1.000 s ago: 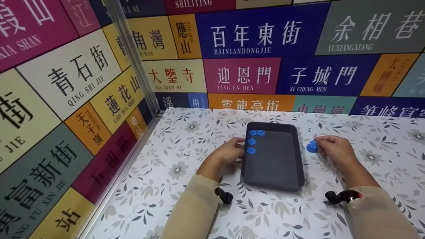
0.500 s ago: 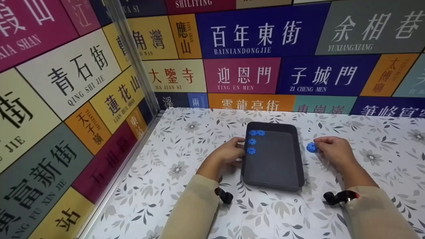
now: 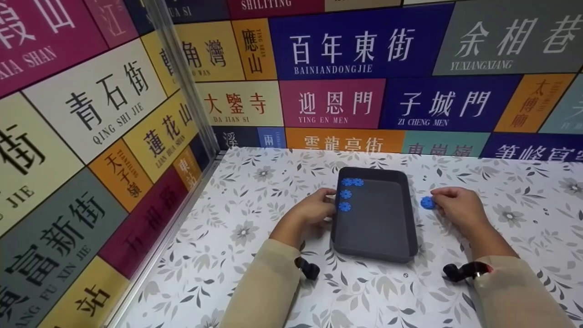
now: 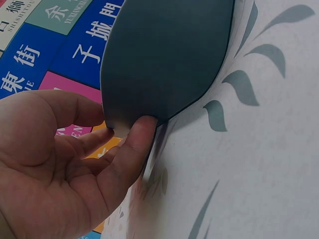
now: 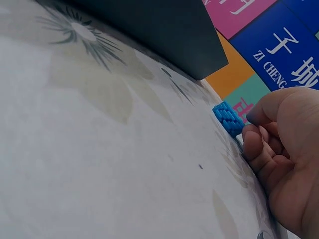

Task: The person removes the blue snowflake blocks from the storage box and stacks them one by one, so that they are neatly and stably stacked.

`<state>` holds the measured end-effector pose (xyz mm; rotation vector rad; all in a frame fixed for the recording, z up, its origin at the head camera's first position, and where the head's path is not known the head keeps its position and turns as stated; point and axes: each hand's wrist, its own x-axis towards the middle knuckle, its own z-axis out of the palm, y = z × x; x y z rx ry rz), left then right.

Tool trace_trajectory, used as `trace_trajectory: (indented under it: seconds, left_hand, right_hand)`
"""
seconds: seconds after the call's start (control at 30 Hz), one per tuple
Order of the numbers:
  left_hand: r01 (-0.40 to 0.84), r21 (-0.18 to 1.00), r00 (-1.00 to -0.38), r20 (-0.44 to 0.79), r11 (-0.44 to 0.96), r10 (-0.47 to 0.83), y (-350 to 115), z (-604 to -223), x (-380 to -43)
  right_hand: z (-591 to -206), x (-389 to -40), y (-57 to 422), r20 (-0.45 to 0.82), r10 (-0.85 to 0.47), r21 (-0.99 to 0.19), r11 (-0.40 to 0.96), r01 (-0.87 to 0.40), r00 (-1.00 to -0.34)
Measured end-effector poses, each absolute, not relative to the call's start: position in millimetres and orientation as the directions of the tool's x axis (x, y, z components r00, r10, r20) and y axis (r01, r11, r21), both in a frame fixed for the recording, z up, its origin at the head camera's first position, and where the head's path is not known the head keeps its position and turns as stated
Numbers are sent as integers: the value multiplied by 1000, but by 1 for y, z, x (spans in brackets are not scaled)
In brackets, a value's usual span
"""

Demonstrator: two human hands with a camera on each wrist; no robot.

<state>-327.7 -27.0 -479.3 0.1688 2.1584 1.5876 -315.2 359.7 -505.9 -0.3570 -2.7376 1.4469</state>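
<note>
A dark grey rectangular tray (image 3: 373, 228) lies on the table in the head view. Its left wall is held by the left hand (image 3: 316, 209), thumb and fingers at the outer edge in the left wrist view. Inside, several blue notched plastic discs (image 3: 346, 194) lie flat along the far-left corner, two side by side at the far end. To the tray's right stands a small stack of blue discs (image 5: 228, 119), layered in the right wrist view. The right hand (image 3: 457, 205) pinches at the stack's right edge with thumb and forefinger; the fingertips partly hide the grip.
A white tablecloth (image 3: 455, 296) with grey leaves and flowers covers the table. Colourful sign panels (image 3: 337, 102) form walls behind and at the left, with a clear strip (image 3: 182, 68) down their corner. Each sleeve carries a black wrist camera (image 3: 307, 269).
One second ago the right hand held a blue disc raised and tilted over the stack; it has come down level with the stack. The left hand and the tray stay put.
</note>
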Motion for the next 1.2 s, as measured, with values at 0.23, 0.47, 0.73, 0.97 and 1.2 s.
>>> trace_trajectory:
  seconds: [0.23,0.47,0.73,0.97,1.2]
  left_hand:
    - [-190,929,-882,-303,317,360,-27,-479,-328]
    - [-165,926,-886,-290,340,361,-28,-477,-326]
    - [-189,929,-883,-303,319,358,-26,-476,-327]
    - [-193,928,-883,-306,319,356,-26,-476,-327]
    - [-196,931,-883,-304,308,357,-27,-477,-326]
  right_hand:
    - [-502,-316,356,-110,242,-844,489,219,-964]
    - [-496,-315,344,-25,247,-886,444,136,-969]
    - [-477,-315,318,-13,150,-948,311,60,-989]
    - [-459,-312,288,29,102,-980,199,-8,-994]
    - [-443,-313,260,4,75,-992,124,5,-997]
